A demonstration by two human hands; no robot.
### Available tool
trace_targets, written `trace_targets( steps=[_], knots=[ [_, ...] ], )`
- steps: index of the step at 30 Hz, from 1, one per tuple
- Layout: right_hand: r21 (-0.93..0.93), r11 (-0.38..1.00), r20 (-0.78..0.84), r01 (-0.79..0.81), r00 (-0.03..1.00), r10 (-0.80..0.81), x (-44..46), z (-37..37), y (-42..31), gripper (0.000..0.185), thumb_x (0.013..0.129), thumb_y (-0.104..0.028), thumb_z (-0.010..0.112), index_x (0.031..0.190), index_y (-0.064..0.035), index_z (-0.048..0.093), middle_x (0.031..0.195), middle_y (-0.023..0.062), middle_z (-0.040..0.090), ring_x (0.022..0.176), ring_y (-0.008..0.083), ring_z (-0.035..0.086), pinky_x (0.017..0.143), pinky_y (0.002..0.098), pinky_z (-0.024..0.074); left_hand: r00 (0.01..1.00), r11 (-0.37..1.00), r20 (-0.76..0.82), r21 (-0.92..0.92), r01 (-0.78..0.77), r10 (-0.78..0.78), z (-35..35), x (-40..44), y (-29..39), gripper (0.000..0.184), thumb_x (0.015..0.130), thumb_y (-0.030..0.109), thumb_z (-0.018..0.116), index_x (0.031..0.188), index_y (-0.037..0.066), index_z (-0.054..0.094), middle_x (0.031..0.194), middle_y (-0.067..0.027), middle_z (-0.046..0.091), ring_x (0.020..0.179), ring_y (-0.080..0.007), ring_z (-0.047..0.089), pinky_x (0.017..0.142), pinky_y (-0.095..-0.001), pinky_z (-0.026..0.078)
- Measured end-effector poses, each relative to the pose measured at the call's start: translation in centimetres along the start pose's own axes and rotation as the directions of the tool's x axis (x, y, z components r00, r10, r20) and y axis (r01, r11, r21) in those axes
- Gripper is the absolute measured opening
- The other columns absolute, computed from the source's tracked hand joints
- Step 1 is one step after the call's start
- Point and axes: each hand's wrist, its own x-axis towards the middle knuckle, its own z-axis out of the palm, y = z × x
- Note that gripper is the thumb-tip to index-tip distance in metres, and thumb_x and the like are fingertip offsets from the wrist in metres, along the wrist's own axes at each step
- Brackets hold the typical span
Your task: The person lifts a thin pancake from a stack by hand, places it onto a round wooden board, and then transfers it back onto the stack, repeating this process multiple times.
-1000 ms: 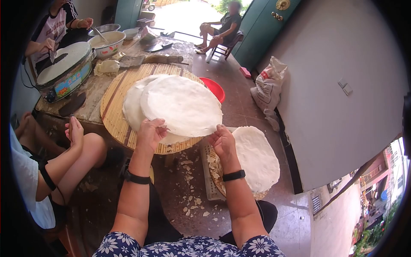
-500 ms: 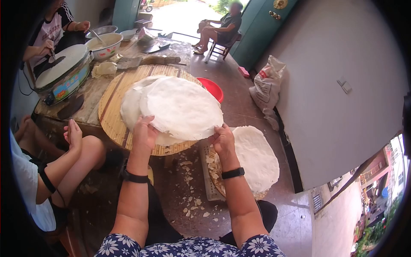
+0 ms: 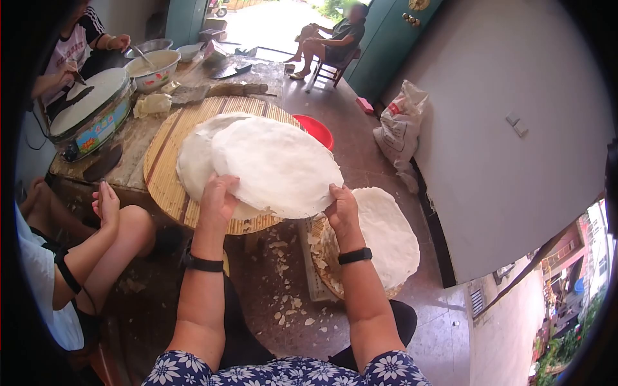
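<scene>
A thin white round sheet (image 3: 277, 164) is held by its near edge in both my hands. My left hand (image 3: 220, 196) pinches it at the lower left, and my right hand (image 3: 341, 204) grips its right edge. Beneath it, more pale sheets (image 3: 193, 157) lie on a round slatted bamboo mat (image 3: 161, 157), partly covered by the held one. To the right and lower down, other white sheets (image 3: 385, 235) rest on a round woven tray (image 3: 327, 264), just beyond my right hand.
At the left, a person's hand (image 3: 72, 74) works over a round griddle (image 3: 96, 103). Another person (image 3: 106, 215) sits nearer. Beyond the mat are a bowl (image 3: 154, 74) and a red basin (image 3: 315, 130). A sack (image 3: 400, 125) leans by the wall; someone sits (image 3: 341, 42) at the doorway.
The held sheet has shifted slightly right in my hands, its right edge now nearer the lower stack. My right hand has moved a little to the right.
</scene>
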Motion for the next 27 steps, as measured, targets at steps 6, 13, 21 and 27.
trace_targets(
  steps=[6,13,21,27],
  knots=[
    [-0.101,0.995,0.005,0.021,1.000,-0.021,-0.7,-0.2,-2.6,0.032,0.090,0.000,0.051,0.122,0.0002,0.048,0.116,0.0123,0.059,0.105,0.0255,0.060,0.094,0.0422,0.0496,0.994,1.000,0.107,0.020,-0.008,0.006,1.7,-0.9,-0.2,0.061,0.077,-0.008,0.050,0.136,0.003,0.040,0.124,-0.0103,0.054,0.115,-0.0272,0.053,0.102,-0.0420,0.044],
    [-0.162,0.980,-0.031,0.115,0.992,-0.121,-2.6,-2.8,-7.6,0.030,0.089,0.001,0.052,0.119,0.0010,0.050,0.112,0.0112,0.060,0.101,0.0225,0.060,0.093,0.0370,0.0490,0.950,0.997,0.306,0.047,0.059,-0.070,3.9,-1.4,-3.3,0.061,0.077,-0.010,0.049,0.136,0.002,0.040,0.124,-0.0116,0.055,0.112,-0.0260,0.057,0.098,-0.0401,0.048],
    [-0.204,0.946,-0.116,0.253,0.953,-0.280,-8.9,-11.1,-15.2,0.030,0.087,0.004,0.053,0.117,0.0006,0.054,0.112,0.0104,0.062,0.102,0.0213,0.060,0.094,0.0350,0.0483,0.830,0.979,0.522,0.064,0.192,-0.197,9.2,-4.5,-11.0,0.055,0.080,-0.010,0.052,0.133,0.004,0.044,0.119,-0.0108,0.060,0.107,-0.0226,0.061,0.091,-0.0357,0.052],
    [-0.137,0.950,-0.233,0.280,0.923,-0.306,-14.6,-19.8,-17.1,0.031,0.085,0.006,0.051,0.115,-0.0003,0.052,0.113,0.0126,0.061,0.105,0.0250,0.061,0.096,0.0391,0.0492,0.773,0.919,0.499,0.235,0.316,-0.393,10.9,-6.9,-17.8,0.043,0.086,-0.004,0.052,0.127,0.006,0.049,0.114,-0.0082,0.063,0.097,-0.0184,0.065,0.084,-0.0351,0.055]
  ],
)
